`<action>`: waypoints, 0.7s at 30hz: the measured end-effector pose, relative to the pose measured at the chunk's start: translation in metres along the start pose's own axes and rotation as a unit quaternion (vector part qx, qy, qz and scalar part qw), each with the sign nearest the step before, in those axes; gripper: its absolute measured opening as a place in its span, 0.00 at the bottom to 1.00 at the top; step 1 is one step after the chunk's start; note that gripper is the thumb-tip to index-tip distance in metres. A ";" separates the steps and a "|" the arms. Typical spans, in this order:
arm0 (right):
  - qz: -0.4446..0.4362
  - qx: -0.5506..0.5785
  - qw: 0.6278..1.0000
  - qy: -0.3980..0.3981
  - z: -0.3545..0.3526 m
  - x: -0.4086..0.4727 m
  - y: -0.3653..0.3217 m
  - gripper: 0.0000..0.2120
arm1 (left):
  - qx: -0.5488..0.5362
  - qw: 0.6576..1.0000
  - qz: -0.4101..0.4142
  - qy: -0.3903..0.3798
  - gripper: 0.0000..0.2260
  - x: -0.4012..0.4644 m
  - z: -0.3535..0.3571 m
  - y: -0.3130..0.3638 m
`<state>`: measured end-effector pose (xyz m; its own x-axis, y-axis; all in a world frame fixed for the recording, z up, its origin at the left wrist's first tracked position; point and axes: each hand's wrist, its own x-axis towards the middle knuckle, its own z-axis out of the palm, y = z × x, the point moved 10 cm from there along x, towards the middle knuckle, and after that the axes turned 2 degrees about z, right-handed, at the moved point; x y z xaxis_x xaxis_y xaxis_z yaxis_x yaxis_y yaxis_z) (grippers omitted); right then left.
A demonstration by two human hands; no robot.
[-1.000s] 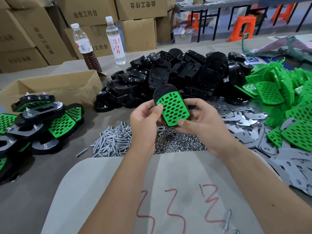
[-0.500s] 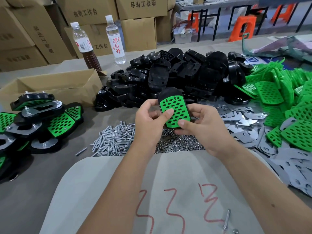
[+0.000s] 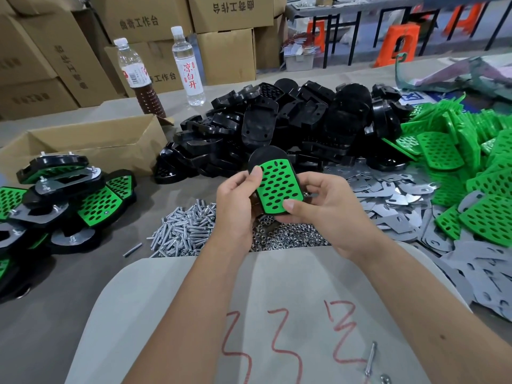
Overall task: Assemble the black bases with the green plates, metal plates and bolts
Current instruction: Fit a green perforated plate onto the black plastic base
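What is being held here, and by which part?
Both hands hold a black base with a green plate on it: left hand at its left edge, right hand at the lower right.

the green plate covers most of the black base held behind it; only the base's rounded top and a dark edge show. the left hand and right hand hide the base's sides and underside. the finished assemblies run off the left edge. the pile of nuts is too small to tell apart, partly behind both hands.
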<state>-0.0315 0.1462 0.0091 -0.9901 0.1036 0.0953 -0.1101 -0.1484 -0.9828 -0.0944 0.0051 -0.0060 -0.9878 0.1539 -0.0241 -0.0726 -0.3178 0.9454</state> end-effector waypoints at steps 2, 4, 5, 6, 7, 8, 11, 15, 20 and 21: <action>-0.005 0.000 1.000 -0.006 0.001 0.000 -0.001 0.12 | -0.002 1.000 -0.002 -0.002 0.17 0.000 -0.001 0.001; -0.012 -0.011 1.000 -0.017 0.003 -0.001 -0.002 0.12 | 0.000 1.000 -0.009 0.002 0.15 -0.001 -0.002 0.001; -0.016 -0.018 0.999 -0.023 0.004 -0.001 -0.002 0.12 | 0.000 1.000 -0.012 0.001 0.14 -0.001 -0.002 0.001; -0.021 -0.025 0.999 -0.027 0.005 -0.001 -0.003 0.12 | -0.001 1.000 -0.015 0.000 0.14 -0.001 -0.002 0.000; -0.027 -0.034 0.999 -0.029 0.005 -0.001 -0.003 0.11 | -0.001 1.000 -0.014 -0.001 0.14 -0.002 -0.001 0.000; -0.031 -0.046 0.998 -0.029 0.005 0.000 -0.004 0.11 | 0.000 1.000 -0.008 0.003 0.14 -0.003 -0.001 0.001; -0.034 -0.078 0.996 -0.021 0.003 0.001 -0.003 0.12 | 0.019 0.999 0.029 0.019 0.12 -0.004 0.001 0.004; -0.040 -0.087 0.994 -0.054 0.012 -0.001 -0.002 0.14 | 0.031 0.999 0.040 0.020 0.10 -0.002 0.001 0.004; -0.068 -0.112 0.989 -0.070 0.017 -0.003 -0.007 0.14 | -0.012 1.000 0.025 0.014 0.06 -0.002 -0.002 0.005; -0.074 -0.115 0.988 -0.073 0.018 -0.003 -0.008 0.14 | -0.018 0.999 0.019 0.018 0.06 -0.002 -0.004 0.005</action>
<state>-0.0290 0.1293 0.0192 -0.9684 -0.0384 0.2464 -0.2489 0.0873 -0.9646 -0.0931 -0.0003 -0.0022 -0.9943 0.1066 -0.0010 -0.0391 -0.3559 0.9337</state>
